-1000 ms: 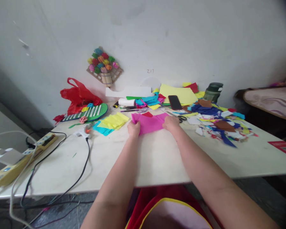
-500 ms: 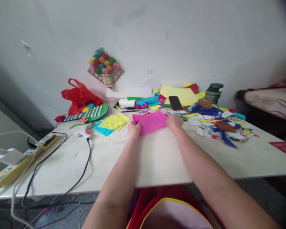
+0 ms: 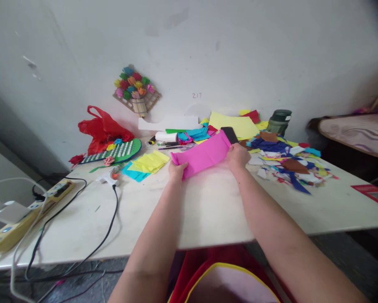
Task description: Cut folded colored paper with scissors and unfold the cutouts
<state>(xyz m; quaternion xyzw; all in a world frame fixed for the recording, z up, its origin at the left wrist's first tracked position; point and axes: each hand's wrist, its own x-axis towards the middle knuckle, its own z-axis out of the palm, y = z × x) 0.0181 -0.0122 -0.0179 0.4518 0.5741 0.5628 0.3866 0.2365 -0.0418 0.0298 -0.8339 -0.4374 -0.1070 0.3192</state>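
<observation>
A bright pink sheet of crepe paper [image 3: 204, 156] is stretched between my two hands above the table, tilted with its right end higher. My left hand [image 3: 177, 169] pinches its left end, thumb on top. At the right end, my right hand [image 3: 238, 156] grips the edge with closed fingers. Along the upper edge the paper looks folded or curled over. Behind its right corner lies a black phone [image 3: 229, 134], partly covered. Left of my left hand are yellow paper sheets [image 3: 150, 161] on top of blue paper [image 3: 136, 174].
Paper scraps [image 3: 289, 162] are heaped at the right, near a green bottle [image 3: 278, 122]. A glue gun [image 3: 109, 176] with its cord and a power strip [image 3: 31, 216] lie left. A red plastic bag [image 3: 102, 128] and a green slipper-shaped board [image 3: 130, 150] stand behind them.
My right hand has moved slightly right and the pink paper's right end has risen, so the sheet now slants and looks longer. The view has shifted a little.
</observation>
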